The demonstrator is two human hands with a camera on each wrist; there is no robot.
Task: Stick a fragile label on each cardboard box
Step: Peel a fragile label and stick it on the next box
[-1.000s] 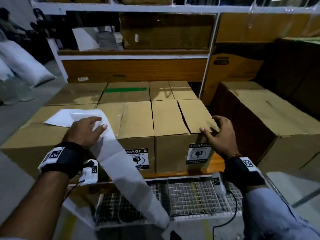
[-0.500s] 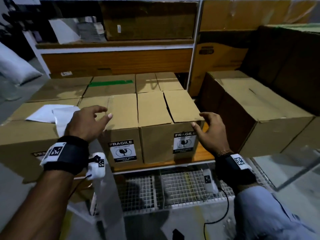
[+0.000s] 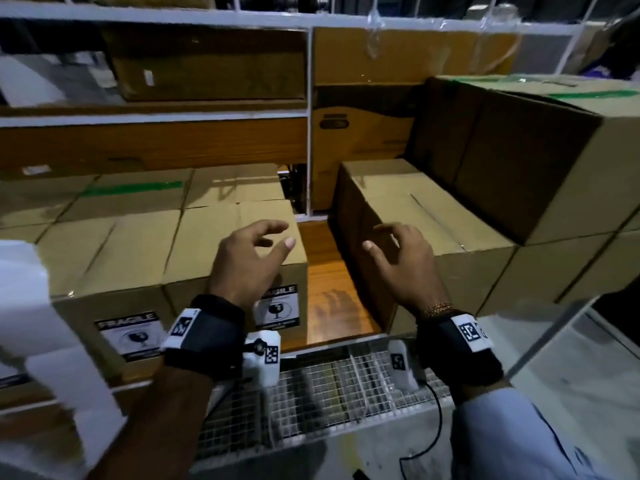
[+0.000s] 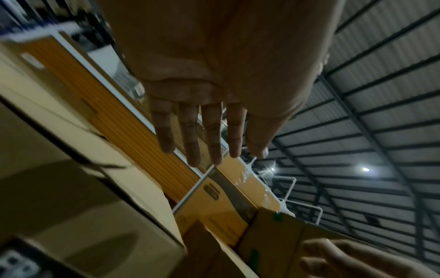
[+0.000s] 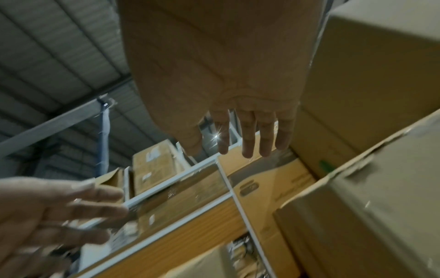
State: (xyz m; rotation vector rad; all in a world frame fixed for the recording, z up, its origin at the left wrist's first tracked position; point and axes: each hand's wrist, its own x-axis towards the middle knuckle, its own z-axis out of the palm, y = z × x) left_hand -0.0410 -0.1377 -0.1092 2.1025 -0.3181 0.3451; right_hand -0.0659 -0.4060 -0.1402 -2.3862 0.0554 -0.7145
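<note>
Brown cardboard boxes fill the wooden shelf. Two front boxes carry fragile labels: one label (image 3: pixel 130 336) at the left, another (image 3: pixel 278 308) partly behind my left wrist. My left hand (image 3: pixel 256 252) hovers, fingers relaxed and empty, above the right labelled box (image 3: pixel 242 237). My right hand (image 3: pixel 394 252) hovers open and empty over the near left corner of a larger unlabelled box (image 3: pixel 426 216) across a gap. Both wrist views show straight fingers (image 4: pixel 204 135) (image 5: pixel 247 135) holding nothing. The white label backing strip (image 3: pixel 38 327) hangs at the far left.
A bare strip of wooden shelf (image 3: pixel 329 292) separates the two box groups. A big box (image 3: pixel 540 161) is stacked at the back right. A wire mesh shelf (image 3: pixel 329 382) lies below the front edge. White rack uprights (image 3: pixel 310 133) and more boxes stand behind.
Both hands left the labelled boxes and the strip and moved right. The left hand let go of the white strip; the right hand now hovers over the larger box. The view panned right.
</note>
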